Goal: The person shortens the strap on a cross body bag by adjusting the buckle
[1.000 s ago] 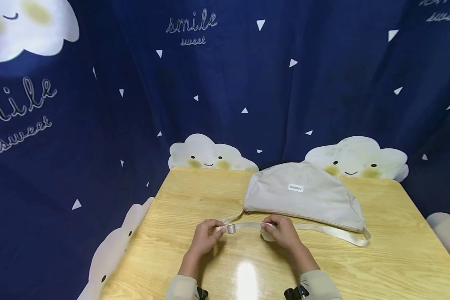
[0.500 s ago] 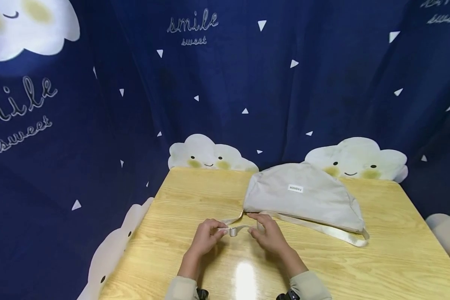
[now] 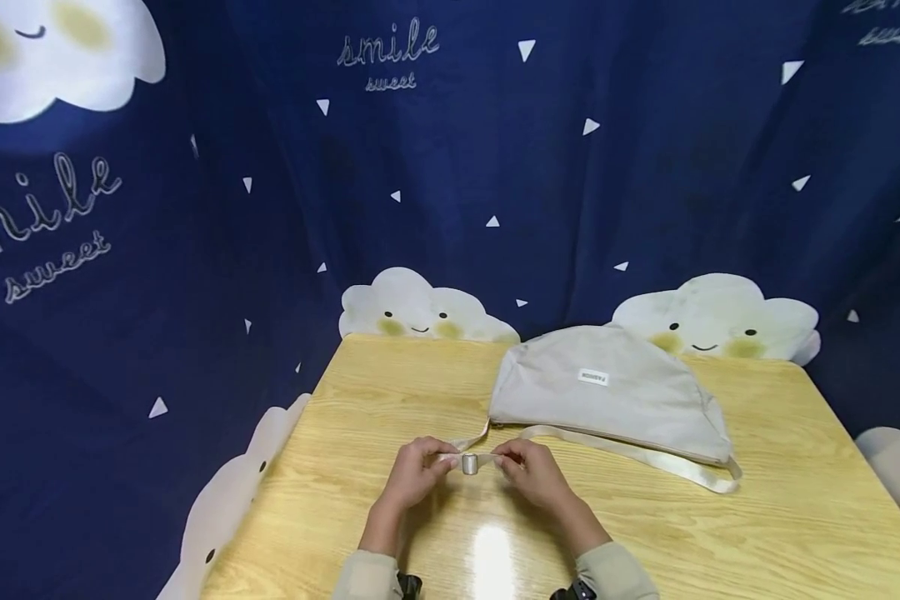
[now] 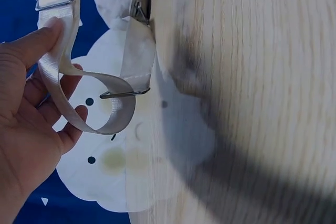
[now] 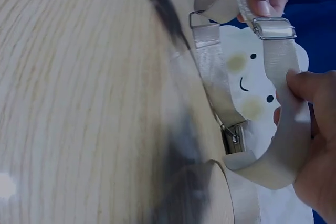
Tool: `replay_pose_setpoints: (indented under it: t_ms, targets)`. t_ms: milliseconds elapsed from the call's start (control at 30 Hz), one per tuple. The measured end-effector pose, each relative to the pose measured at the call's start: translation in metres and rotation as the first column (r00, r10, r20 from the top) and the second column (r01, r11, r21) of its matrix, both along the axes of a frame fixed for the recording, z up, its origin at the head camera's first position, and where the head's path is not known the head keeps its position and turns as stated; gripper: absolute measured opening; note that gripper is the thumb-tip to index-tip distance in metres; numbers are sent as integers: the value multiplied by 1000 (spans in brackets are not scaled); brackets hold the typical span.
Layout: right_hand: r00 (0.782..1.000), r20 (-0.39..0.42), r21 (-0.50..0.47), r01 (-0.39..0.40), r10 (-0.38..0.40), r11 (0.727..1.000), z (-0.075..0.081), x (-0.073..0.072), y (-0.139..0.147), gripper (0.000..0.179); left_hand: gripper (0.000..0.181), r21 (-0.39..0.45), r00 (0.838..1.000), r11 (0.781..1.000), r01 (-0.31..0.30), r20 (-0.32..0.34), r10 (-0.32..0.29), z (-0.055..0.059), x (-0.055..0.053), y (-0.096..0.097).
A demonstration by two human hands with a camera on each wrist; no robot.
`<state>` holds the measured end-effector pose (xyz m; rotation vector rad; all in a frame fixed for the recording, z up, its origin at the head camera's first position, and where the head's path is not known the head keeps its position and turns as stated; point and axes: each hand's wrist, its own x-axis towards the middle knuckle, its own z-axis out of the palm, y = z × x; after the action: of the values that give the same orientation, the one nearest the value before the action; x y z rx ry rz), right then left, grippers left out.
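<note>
A beige bag point(image 3: 607, 387) with a small white label lies on the table, its strap point(image 3: 645, 456) trailing along the near side. My left hand point(image 3: 412, 473) pinches the strap just left of a metal slide buckle point(image 3: 470, 463). On the buckle's other side, my right hand point(image 3: 532, 471) pinches the same strap between thumb and fingers. In the left wrist view the strap loops through a metal ring point(image 4: 125, 94) near the bag's end. From the right wrist view, the buckle point(image 5: 274, 28) sits between both hands, and a zipper pull point(image 5: 231, 134) shows at the bag's corner.
The wooden table point(image 3: 390, 383) reaches back to a dark blue curtain point(image 3: 450, 167) printed with clouds and triangles. A bright light reflection lies on the tabletop between the forearms.
My right hand has moved left along the strap, closer to the buckle, and takes a new pinch there. The buckle has shifted slightly right; my left hand keeps its hold.
</note>
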<state>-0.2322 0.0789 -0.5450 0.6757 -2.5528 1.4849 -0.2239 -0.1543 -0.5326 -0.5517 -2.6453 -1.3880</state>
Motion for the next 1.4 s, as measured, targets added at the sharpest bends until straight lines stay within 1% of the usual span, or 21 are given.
replay_pose_setpoints:
  t_ms: [100, 200, 300, 367, 433, 467, 567, 633, 700, 800, 867, 1033, 1133, 1267, 1333, 1400]
  targets:
    - [996, 84, -43, -9, 12, 999, 4, 2, 1, 5, 11, 19, 1000, 1000, 7, 13, -7, 0, -1, 2]
    - [988, 152, -75, -22, 33, 997, 8, 4, 1, 7, 17, 29, 1000, 999, 23, 12, -23, -1, 2, 3]
    - [983, 177, -113, -30, 50, 993, 12, 5, 2, 9, 30, 54, 999, 998, 26, 31, -28, -3, 6, 5]
    - [981, 186, -141, -28, 54, 990, 13, 4, 3, 10, 38, 98, 998, 995, 23, 53, -28, -3, 7, 8]
    - [979, 194, -171, -23, 56, 985, 14, 3, 5, 10, 44, 138, 998, 990, 26, 52, -33, -1, 8, 12]
    - [979, 198, -179, -20, 56, 984, 13, 2, 6, 10, 47, 158, 998, 987, 30, 43, -37, 0, 8, 15]
    - [976, 209, -209, -14, 59, 978, 12, -1, 8, 10, 48, 210, 998, 976, 54, 2, -56, 13, 14, 22]
    - [974, 218, -225, -15, 66, 974, 11, -1, 9, 11, 46, 231, 998, 971, 59, -3, -60, 21, 18, 26]
    - [971, 227, -229, -18, 71, 973, 9, 0, 10, 12, 44, 241, 998, 969, 54, 15, -59, 29, 23, 28]
    - [967, 243, -221, -18, 73, 975, 6, 1, 12, 12, 42, 235, 997, 972, 31, 58, -45, 31, 27, 29]
    - [966, 251, -199, -17, 68, 980, 4, 2, 13, 12, 41, 238, 996, 971, 31, 76, -50, 31, 29, 29]
    - [963, 260, -158, -30, 71, 987, 5, 2, 18, 12, 41, 252, 993, 967, 46, 98, -73, 30, 29, 29]
    - [960, 262, -153, -64, 103, 986, 4, 1, 21, 14, 42, 275, 990, 960, 51, 113, -85, 31, 28, 29]
    - [951, 267, -131, -127, 158, 983, -1, 0, 25, 18, 43, 297, 987, 954, 40, 134, -83, 31, 28, 28]
    - [950, 261, -118, -143, 169, 983, -3, 0, 27, 17, 43, 294, 987, 955, 34, 140, -78, 30, 28, 28]
    - [956, 245, -102, -138, 159, 985, -4, 1, 28, 15, 44, 294, 986, 955, 35, 143, -80, 30, 28, 29]
